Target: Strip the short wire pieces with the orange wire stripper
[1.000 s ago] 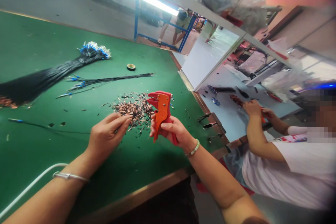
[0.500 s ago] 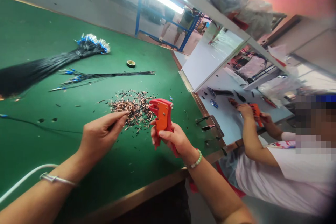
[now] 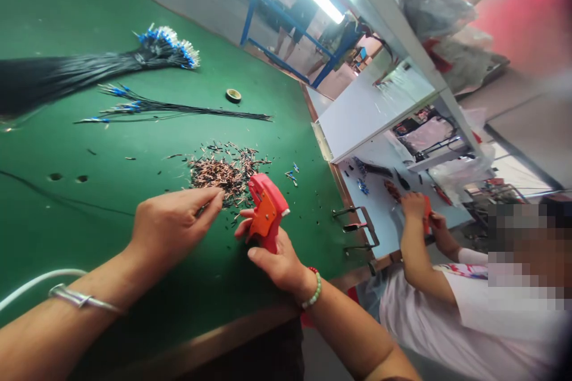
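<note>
My right hand [image 3: 274, 253] grips an orange wire stripper [image 3: 265, 209] by its handles, low over the green table [image 3: 67, 149]. My left hand [image 3: 172, 223] is closed in a pinch on a thin black wire [image 3: 44, 196] that trails off to the left, its fingertips just left of the stripper's jaws. Right behind both hands lies a pile of stripped copper and black insulation bits [image 3: 223, 169].
A thick bundle of black wires with blue ends [image 3: 89, 65] and a thinner bunch [image 3: 179, 110] lie farther back, beside a small tape roll [image 3: 233, 95]. A white cable [image 3: 31, 283] crosses near my left arm. A person [image 3: 447, 286] works at the adjoining white bench on the right.
My right hand has lowered and tilted the stripper toward the table. The view has shifted, and my left hand keeps its pinch near the jaws.
</note>
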`<state>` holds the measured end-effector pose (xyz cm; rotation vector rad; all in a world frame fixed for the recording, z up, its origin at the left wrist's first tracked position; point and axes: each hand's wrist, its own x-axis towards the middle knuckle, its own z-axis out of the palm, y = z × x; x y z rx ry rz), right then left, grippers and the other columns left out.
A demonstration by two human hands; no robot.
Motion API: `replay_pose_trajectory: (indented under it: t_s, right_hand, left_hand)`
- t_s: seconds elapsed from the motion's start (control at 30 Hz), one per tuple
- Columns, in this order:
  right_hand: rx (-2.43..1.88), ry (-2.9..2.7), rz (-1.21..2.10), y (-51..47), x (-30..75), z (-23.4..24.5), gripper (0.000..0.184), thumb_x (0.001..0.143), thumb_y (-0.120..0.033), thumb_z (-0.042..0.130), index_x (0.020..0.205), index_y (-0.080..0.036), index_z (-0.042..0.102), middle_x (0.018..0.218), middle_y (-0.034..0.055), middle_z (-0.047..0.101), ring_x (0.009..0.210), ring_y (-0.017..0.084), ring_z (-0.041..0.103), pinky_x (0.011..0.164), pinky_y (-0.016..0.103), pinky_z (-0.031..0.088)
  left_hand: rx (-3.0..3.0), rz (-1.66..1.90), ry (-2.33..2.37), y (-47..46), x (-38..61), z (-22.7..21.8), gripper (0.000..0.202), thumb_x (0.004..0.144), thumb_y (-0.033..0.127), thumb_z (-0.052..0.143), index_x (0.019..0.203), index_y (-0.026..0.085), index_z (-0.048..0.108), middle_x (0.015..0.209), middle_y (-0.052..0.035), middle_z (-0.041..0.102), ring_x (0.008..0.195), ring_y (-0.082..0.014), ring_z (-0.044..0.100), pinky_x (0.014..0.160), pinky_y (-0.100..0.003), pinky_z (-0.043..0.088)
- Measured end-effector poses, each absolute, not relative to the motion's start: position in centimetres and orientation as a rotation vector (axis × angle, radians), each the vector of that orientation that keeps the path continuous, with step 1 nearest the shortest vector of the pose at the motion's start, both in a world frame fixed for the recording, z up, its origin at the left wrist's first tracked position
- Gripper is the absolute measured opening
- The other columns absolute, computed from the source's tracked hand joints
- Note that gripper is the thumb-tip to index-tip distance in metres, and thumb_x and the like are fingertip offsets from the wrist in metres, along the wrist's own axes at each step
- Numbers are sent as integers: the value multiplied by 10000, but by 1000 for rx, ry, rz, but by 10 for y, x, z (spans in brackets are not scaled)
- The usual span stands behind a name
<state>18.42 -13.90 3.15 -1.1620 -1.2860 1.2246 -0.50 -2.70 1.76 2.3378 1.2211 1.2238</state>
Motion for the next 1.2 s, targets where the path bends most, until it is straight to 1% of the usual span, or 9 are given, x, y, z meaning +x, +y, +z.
replay_pose_trajectory:
  t_s: [0.07,0.17,0.3,0.5,0.67,0.73,0.87,1.0,1.2]
  right_hand:
    - [-1167,-1267,1297,-140,186,32,538,815,-223,710,1332,-216,563,1092,67,635,1032,216,599,1003,402,471]
    - [-1163,-1119,1372,-135,188,31,495,767,-289,770,1237,-205,639,1010,52,638,935,206,599,923,375,496]
    - [-1097,-962,1431,-122,186,32,454,728,-315,768,1162,-198,699,946,45,649,879,206,599,875,371,509]
    - [-1067,-1010,1472,-111,183,28,457,728,-294,776,1173,-214,701,928,35,663,843,197,606,870,371,503]
    - [-1087,-1024,1488,-108,180,22,454,720,-302,766,1161,-223,694,937,35,674,840,203,618,887,392,509]
    - [-1111,-1047,1485,-107,179,20,467,711,-324,765,1160,-221,685,943,42,683,850,216,627,898,411,517]
    - [-1125,-1054,1468,-105,178,18,476,708,-314,754,1167,-214,677,944,42,699,862,221,647,898,403,527]
    - [-1122,-1037,1449,-103,175,21,429,683,-276,741,1101,-191,698,893,43,712,854,231,653,872,392,542]
    - [-1188,-1051,1383,-101,173,23,311,670,-285,707,969,-204,710,858,40,722,842,241,659,872,394,539]
  left_hand:
    - [2361,1230,1210,-28,-4,18,353,1006,454,490,972,266,787,909,-26,807,738,-226,753,580,-320,512]
    - [2384,1273,1188,-33,-3,22,327,1003,432,509,975,264,788,910,-25,806,751,-237,759,583,-324,517]
    - [2444,1312,1153,-37,-3,28,299,1006,404,514,1005,272,783,917,-19,807,767,-237,765,597,-330,537]
    - [2526,1306,1173,-40,-4,35,318,1020,372,482,998,264,780,895,-16,808,724,-234,766,553,-337,523]
    - [2496,1273,1171,-42,-5,37,310,1004,387,491,1049,294,783,865,-18,805,692,-230,747,539,-325,493]
    - [2505,1264,1173,-43,-6,39,316,1002,398,487,1062,303,781,814,-16,795,649,-215,724,521,-312,461]
    - [2614,1312,1153,-45,-7,43,296,996,351,499,1024,265,780,691,-11,748,537,-183,644,483,-308,364]
    - [2628,1257,1113,-46,-8,46,292,979,328,491,999,264,776,600,-11,677,511,-175,582,482,-313,301]
    - [2567,1081,1086,-47,-8,48,315,954,311,450,999,275,760,578,-23,617,536,-182,558,502,-329,318]
